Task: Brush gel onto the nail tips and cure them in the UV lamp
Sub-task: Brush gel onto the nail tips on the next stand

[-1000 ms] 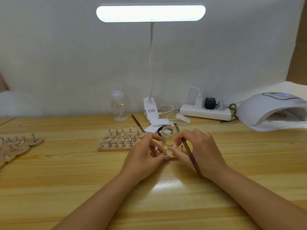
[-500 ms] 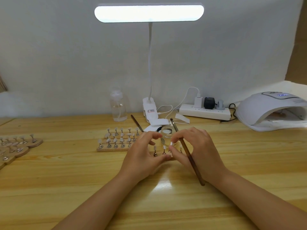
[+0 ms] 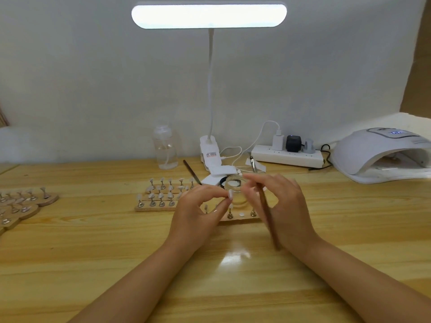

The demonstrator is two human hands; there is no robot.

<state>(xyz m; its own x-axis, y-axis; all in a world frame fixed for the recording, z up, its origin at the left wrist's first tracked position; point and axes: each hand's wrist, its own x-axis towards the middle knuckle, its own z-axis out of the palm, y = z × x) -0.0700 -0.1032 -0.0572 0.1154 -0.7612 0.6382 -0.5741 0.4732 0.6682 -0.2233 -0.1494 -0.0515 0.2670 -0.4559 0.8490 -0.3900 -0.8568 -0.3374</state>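
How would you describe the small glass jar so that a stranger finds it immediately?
Start at the white desk lamp and follow its neck down to the wooden table. The glass jar stands just before the lamp's clip, between both hands. It is the only open, lidless glass container.

This is a small nail-art workstation set up on a varnished light-wood table [image 3: 70, 264] against a plain white backdrop [image 3: 93, 78]. A dome-shaped white UV nail lamp [image 3: 377, 155] sits at the right, and wooden strips of metal stands carrying pale nail tips [image 3: 163, 194] are lined up on the tabletop, with more wooden stands [image 3: 25, 203] at the left edge. A white clip-on bar desk lamp [image 3: 208, 16], a clear plastic pump bottle [image 3: 164, 148] and a white power strip with plugs [image 3: 288, 156] stand along the back.
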